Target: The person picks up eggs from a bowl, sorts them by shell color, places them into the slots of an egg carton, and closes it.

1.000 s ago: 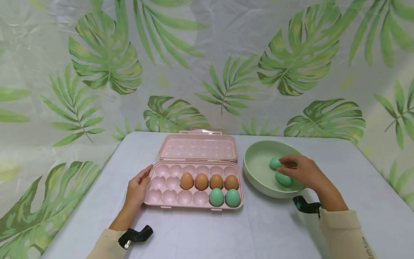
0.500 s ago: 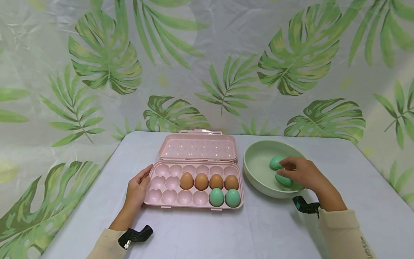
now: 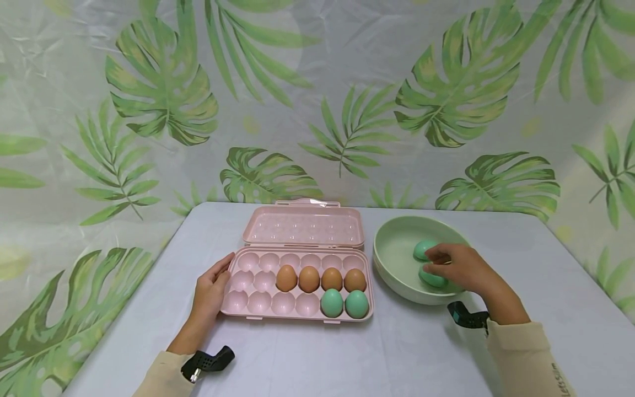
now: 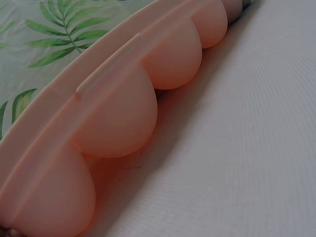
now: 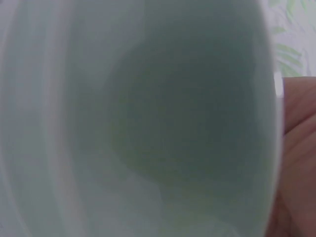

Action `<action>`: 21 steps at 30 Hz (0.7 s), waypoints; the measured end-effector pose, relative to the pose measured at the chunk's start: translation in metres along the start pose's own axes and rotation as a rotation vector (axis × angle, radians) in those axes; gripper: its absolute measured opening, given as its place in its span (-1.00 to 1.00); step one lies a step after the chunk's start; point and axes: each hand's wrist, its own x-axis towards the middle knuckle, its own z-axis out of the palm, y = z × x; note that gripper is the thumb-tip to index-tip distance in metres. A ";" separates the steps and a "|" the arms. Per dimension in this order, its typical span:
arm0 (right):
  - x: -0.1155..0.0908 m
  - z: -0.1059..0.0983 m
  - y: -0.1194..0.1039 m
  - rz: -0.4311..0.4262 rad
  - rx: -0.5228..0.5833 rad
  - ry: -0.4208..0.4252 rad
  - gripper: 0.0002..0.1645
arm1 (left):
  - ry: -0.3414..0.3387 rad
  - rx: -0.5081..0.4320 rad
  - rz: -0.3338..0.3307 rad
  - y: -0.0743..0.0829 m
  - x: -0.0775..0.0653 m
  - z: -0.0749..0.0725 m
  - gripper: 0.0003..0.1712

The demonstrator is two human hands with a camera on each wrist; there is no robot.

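Left of centre on the table: egg box, smooth pink plastic, rounded rectangle, three rows of six hemispherical cups that bulge out below in the left wrist view. Lid same pink, glossy, laid back on the far side, slim handle on its far edge. Right of the box, near but apart: round pale-green bowl, smooth, slightly satin. Eggs look hard and evenly coloured. Four brown eggs sit upright in the right-hand four cups of the middle row; two green eggs in the two right-end cups of the near row, both with a soft sheen. Two more lie in the bowl, far egg and near egg, both toward its right side, partly covered by fingers. Left hand: fingers loosely extended, touching the box's left end, not clenched. Right hand: reaches over the bowl's right rim, thumb and fingers bent and spread, thumb at the near egg; can't tell if it's gripped, bowl wall blocks the right wrist view. Beige sleeves, lettering on the right one; black wrist cameras. Table cloth white, finely ribbed close up, lightly creased. Behind: pale, shiny, wrinkled backdrop printed with green tropical leaves.
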 end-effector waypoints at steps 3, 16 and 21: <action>0.000 0.001 -0.001 -0.012 0.004 -0.009 -0.43 | 0.004 0.003 0.001 0.000 0.000 0.000 -0.52; 0.000 0.005 0.000 -0.086 -0.024 -0.098 -0.48 | 0.012 -0.012 0.013 -0.002 0.000 0.000 -0.51; -0.001 0.004 -0.004 -0.076 -0.032 -0.144 -0.45 | 0.021 0.000 0.019 -0.001 0.001 0.000 -0.51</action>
